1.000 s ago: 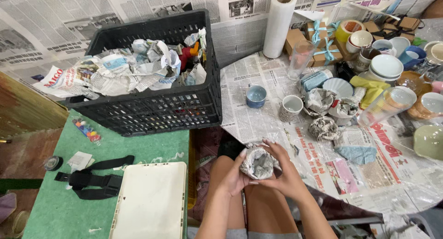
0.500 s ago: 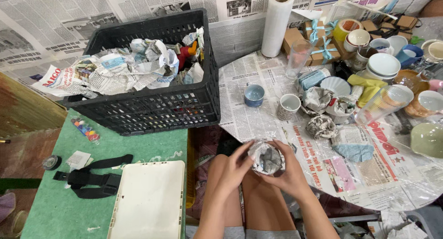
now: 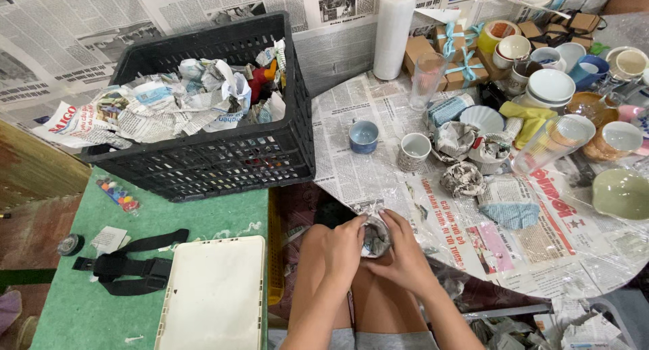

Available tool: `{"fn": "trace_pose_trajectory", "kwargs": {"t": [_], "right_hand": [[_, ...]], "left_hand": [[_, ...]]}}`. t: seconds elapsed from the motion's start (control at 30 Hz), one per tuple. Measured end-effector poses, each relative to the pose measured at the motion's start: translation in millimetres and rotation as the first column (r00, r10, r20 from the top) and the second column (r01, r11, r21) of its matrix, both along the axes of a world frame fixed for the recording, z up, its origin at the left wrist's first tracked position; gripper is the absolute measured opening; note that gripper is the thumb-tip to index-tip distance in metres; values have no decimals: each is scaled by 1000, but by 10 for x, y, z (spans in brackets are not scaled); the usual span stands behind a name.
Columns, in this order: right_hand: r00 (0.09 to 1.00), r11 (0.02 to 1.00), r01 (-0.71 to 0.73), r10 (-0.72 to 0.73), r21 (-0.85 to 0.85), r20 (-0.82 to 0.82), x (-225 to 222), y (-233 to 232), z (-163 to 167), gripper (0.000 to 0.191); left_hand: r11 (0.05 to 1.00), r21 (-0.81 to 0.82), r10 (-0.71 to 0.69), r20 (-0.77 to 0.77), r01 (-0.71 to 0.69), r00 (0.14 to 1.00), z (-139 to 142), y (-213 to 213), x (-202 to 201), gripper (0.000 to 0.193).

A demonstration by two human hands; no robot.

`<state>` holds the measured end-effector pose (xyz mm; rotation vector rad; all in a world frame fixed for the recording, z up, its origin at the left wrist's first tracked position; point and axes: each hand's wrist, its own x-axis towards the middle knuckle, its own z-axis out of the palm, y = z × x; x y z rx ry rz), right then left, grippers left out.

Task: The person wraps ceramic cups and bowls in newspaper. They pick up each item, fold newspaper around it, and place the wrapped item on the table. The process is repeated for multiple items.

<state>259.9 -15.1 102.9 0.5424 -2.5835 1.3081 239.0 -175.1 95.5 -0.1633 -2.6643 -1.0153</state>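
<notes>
A small object wrapped in crumpled newspaper [image 3: 374, 236] sits between both hands, just above my lap at the round table's near edge. My left hand [image 3: 342, 247] cups its left side with fingers curled over the paper. My right hand [image 3: 404, 252] presses against its right side and underside. What lies inside the paper is hidden. On the table beyond lie two more newspaper-wrapped bundles [image 3: 463, 179], a blue cup [image 3: 364, 135] and a patterned white cup [image 3: 414, 150].
A black plastic crate [image 3: 216, 154] full of crumpled newspaper stands to the left. A white tray [image 3: 215, 296] and a black strap [image 3: 128, 265] lie on green matting. Bowls, cups, a glass [image 3: 427, 79], gift boxes and a paper roll [image 3: 394, 31] crowd the newspaper-covered table [image 3: 351, 167].
The bundle has been turned and squeezed smaller between my hands, which have closed more tightly around it and moved slightly lower.
</notes>
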Motion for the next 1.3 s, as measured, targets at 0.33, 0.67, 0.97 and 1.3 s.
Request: {"fn": "trace_pose_trajectory", "kwargs": {"t": [0.33,0.67,0.97,1.3], "right_hand": [[985,985,169,-168,-29,24,-3,-106,-385,94],[770,768,638,-636,-55,42,-119,1435,-902,96],[649,645,749,-761,-151,-30,-598,2698,-843,87],[703,702,709,-711,64,15,-1089,2817,-884,95]], "left_hand": [[990,133,-65,110,50,992,-14,-58,-42,27],[797,506,-497,237,331,835,-75,559,-193,33],[673,625,-631,207,394,748,-676,1408,-481,28],[720,588,-587,231,369,776,-673,1906,-759,29]]}}
